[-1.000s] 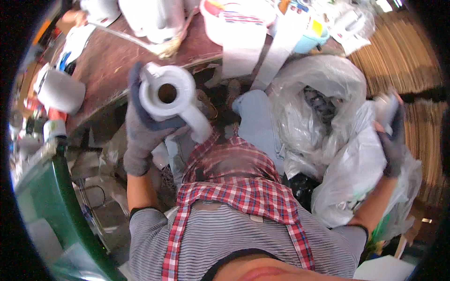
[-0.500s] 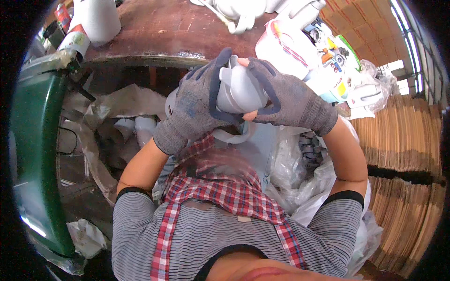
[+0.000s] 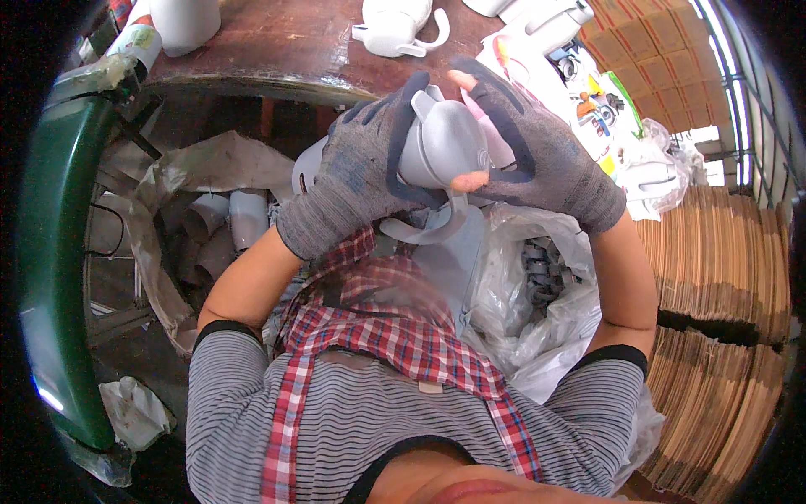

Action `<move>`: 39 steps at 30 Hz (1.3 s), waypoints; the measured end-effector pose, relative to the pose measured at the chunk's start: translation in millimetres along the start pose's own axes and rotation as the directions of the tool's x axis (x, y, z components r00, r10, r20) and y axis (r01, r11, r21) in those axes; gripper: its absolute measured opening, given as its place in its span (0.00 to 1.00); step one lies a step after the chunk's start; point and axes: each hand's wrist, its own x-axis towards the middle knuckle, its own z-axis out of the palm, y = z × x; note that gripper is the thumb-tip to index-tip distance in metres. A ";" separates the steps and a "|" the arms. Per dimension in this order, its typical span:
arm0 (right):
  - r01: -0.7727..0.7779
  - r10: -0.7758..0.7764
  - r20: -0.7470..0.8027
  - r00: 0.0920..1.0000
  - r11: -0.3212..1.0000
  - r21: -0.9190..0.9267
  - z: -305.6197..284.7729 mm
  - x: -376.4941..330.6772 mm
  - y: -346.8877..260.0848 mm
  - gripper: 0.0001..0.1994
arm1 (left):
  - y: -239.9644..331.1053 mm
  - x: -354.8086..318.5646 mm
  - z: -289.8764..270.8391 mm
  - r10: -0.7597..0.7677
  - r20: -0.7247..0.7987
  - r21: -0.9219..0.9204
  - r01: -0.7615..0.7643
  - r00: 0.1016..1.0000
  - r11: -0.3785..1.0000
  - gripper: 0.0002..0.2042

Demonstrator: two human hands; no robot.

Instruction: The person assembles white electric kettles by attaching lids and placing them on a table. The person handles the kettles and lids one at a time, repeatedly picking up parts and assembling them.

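A grey jug [image 3: 313,160] is up in the air over the person's lap, lying on its side, its curved handle [image 3: 430,231] hanging underneath. The left hand [image 3: 361,164] grips it round the body; the right hand [image 3: 550,151] is spread wide at the lid [image 3: 455,139], fingers well off it, thumb tip across the lid's lower rim, though from here I can't tell whether it presses. The hands work just short of the front edge of the desk [image 3: 285,50], with a dark gap below that edge. To one side gapes a sack [image 3: 210,164] of grey cylinders [image 3: 248,217]; to the other, a clear plastic bag [image 3: 495,315] of dark parts [image 3: 546,269]. On the worn reddish desk sit a white pitcher [image 3: 395,25] and a white vessel [image 3: 185,25]. A glossy green panel [image 3: 67,269] bounds the left, stacked cardboard [image 3: 697,269] the right
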 end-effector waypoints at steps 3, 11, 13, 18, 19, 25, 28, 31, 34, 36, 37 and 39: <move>0.237 -0.240 0.027 0.970 0.968 0.081 10.8 17.2 11.6 0.35 | -11.0 -4.1 7.1 0.068 0.014 0.118 -0.069 0.998 0.991 0.55; -0.384 0.367 0.337 0.867 0.923 -0.020 0.6 -1.4 4.7 0.27 | -6.4 -4.5 -13.7 0.011 -0.084 0.033 -0.009 0.996 0.999 0.55; -0.386 0.179 0.437 0.881 0.807 0.447 -8.4 -8.8 -14.7 0.26 | -20.6 -3.3 -16.1 0.022 -0.103 0.052 -0.016 0.994 0.999 0.57; 0.301 -0.296 0.073 0.952 0.950 -0.081 -14.5 11.1 -13.9 0.37 | -28.0 -2.8 -14.9 0.076 -0.118 -0.002 -0.077 0.990 0.997 0.59; 0.270 -0.241 0.152 0.958 0.939 -0.211 -13.1 18.1 -11.4 0.38 | -25.3 -2.9 -15.8 0.073 -0.109 -0.047 -0.079 0.991 0.996 0.59; -0.115 0.147 0.249 0.957 0.984 -0.138 3.8 18.8 -5.6 0.44 | -18.1 -11.4 -28.9 0.060 -0.137 -0.042 -0.067 0.989 0.997 0.58; -0.217 0.223 -0.013 0.975 0.931 -0.292 41.0 26.1 -18.5 0.42 | -14.6 -8.0 -19.7 -0.074 -0.241 0.035 0.085 0.968 0.996 0.57; -0.274 0.247 -0.122 0.961 0.905 -0.327 65.2 33.2 -7.4 0.42 | -24.1 -5.3 -13.0 0.007 -0.366 0.203 0.072 0.931 0.977 0.58; -0.268 0.278 -0.108 0.954 0.958 0.098 75.1 37.1 -10.1 0.46 | -36.7 -11.0 -26.3 -0.075 -0.386 0.177 0.154 0.920 0.972 0.58; -0.285 0.334 -0.102 0.937 0.901 0.328 100.8 23.3 -6.8 0.49 | -29.7 -14.0 -47.7 -0.085 -0.215 0.299 0.149 0.973 0.943 0.53; -0.192 0.276 -0.269 0.923 0.935 0.299 118.9 19.3 -5.1 0.48 | -22.2 -17.6 -66.0 -0.097 -0.129 0.360 0.138 0.987 0.923 0.50; -0.187 0.346 -0.376 0.859 0.898 0.398 136.6 7.1 -1.6 0.46 | -2.0 -16.7 -123.8 0.114 -0.019 0.645 -0.075 0.993 0.761 0.51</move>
